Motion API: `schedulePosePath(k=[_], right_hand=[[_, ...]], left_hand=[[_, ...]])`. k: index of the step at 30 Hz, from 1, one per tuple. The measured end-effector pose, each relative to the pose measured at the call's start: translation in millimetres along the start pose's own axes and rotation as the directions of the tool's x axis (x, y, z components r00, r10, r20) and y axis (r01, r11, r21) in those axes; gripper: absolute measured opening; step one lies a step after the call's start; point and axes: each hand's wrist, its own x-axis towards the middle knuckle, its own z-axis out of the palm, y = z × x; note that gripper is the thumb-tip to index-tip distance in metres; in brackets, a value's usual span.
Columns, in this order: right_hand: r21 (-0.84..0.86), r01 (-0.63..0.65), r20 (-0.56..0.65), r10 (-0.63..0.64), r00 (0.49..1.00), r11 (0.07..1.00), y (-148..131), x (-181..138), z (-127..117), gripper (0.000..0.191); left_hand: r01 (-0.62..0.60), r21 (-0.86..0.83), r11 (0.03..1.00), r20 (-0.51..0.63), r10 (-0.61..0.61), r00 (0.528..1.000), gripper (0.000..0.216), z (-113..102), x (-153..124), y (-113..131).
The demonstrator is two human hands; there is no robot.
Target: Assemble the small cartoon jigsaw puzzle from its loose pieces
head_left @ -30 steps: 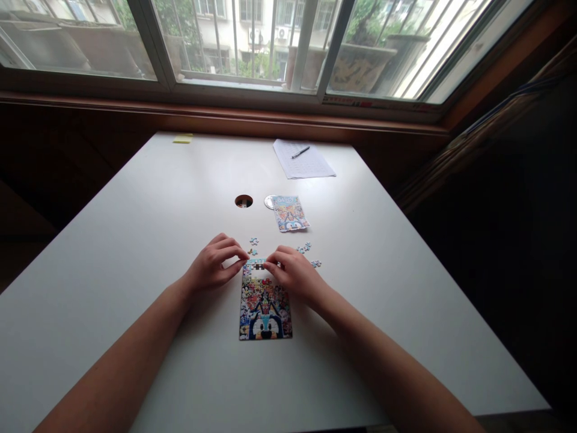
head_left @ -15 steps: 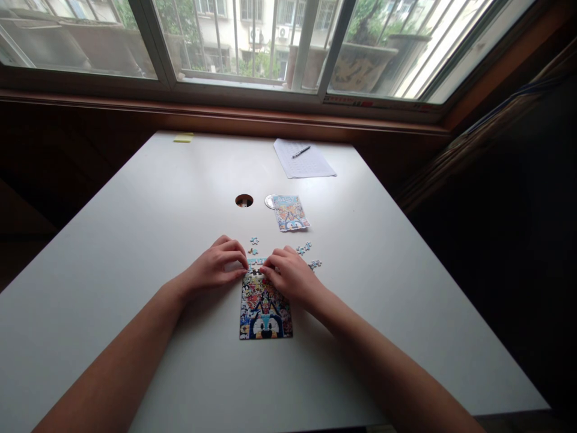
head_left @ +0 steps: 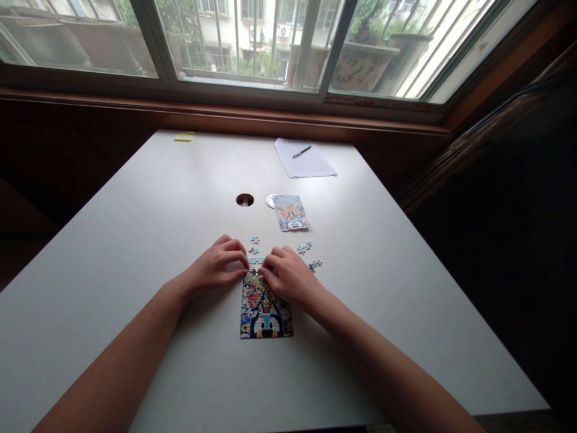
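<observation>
A small colourful jigsaw puzzle (head_left: 265, 313) with a blue cartoon dog face lies on the white table (head_left: 135, 240) in front of me. My left hand (head_left: 216, 264) rests at the puzzle's top left corner, fingers curled and pressed on its edge. My right hand (head_left: 286, 273) covers the top right part, fingertips pinched on the upper rows; whether a piece sits between them is hidden. Loose pieces (head_left: 254, 245) lie just beyond my hands, with more loose pieces (head_left: 309, 255) to the right.
A printed reference picture (head_left: 291, 212) lies past the loose pieces, beside a round cable hole (head_left: 244, 199) in the table. Further back are a paper sheet (head_left: 305, 160) with a pen (head_left: 301, 151) and a yellow sticky pad (head_left: 184, 136). A window spans the back wall.
My right hand has slid slightly left and down over the puzzle's top rows, hiding the gap that showed earlier. My left hand has barely shifted.
</observation>
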Motion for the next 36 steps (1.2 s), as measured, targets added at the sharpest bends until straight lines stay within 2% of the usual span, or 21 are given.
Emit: schedulePosePath(k=[7,13,21,36], right_hand=[[0.036,0.001,0.0,-0.001,1.0,0.999,2.3,0.6,-2.2,0.014],[0.133,0.003,0.021,-0.005,1.0,0.991,7.2,1.6,-0.5,0.013],[0.071,0.012,0.038,-0.015,0.999,0.997,2.5,1.4,-2.4,0.012],[0.112,-0.003,0.009,0.002,1.0,0.994,5.9,0.8,-2.3,0.003]], left_hand=[[-0.046,0.002,0.999,-0.013,0.046,0.999,0.012,3.2,-1.2,-4.1],[-0.049,-0.009,0.999,-0.011,0.049,0.999,0.014,2.8,-1.2,-4.3],[-0.057,-0.011,0.998,-0.011,0.057,0.998,0.015,2.1,-1.7,-3.2],[-0.085,-0.019,0.996,-0.003,0.085,0.996,0.016,3.3,-2.6,-4.9]])
